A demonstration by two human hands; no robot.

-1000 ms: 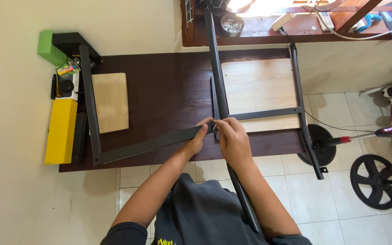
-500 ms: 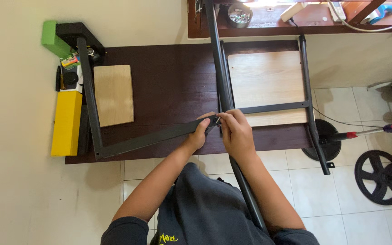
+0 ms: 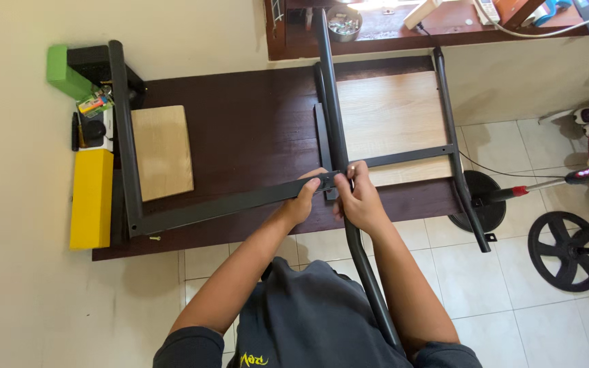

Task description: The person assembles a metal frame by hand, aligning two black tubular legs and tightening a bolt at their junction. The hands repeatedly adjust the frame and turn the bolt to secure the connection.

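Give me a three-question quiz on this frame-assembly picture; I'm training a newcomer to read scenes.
1. True or false: the left hand grips the end of the flat black crossbar.
2. Where do both hands meet? A) at the yellow box B) where the crossbar reaches the long black centre tube C) at the fan base
3. What lies on the dark tabletop between the left frame tube and the centre tube?

Key
1. True.
2. B; the right hand has its fingers at that joint.
3. A light wooden board.
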